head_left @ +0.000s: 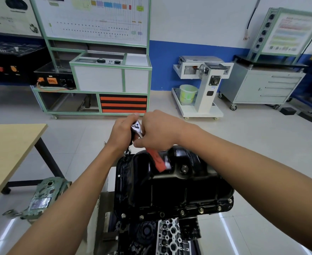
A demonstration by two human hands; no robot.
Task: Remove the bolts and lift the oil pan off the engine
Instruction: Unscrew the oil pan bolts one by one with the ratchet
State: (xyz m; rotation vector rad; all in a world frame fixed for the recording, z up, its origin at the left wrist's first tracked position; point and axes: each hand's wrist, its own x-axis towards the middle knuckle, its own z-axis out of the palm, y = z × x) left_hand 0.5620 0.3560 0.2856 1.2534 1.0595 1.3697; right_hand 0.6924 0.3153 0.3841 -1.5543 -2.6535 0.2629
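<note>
A black oil pan (170, 190) sits upside-up on the engine (168, 236) in front of me, with several bolts (201, 210) along its near flange and a drain plug (185, 169) on its side. A ratchet wrench (137, 127) with a red handle (157, 160) stands on an extension whose socket (126, 153) meets the pan's far left flange. My left hand (122, 131) grips the ratchet head and the top of the extension. My right hand (159, 131) holds the ratchet handle just below the head.
A wooden table (8, 153) stands at the left, with a green engine part (44, 196) on the floor beside it. Across the tiled floor are a green-framed training bench (100, 70), a white engine stand (203, 85) with a green bucket, and a grey drawer cabinet (262, 87).
</note>
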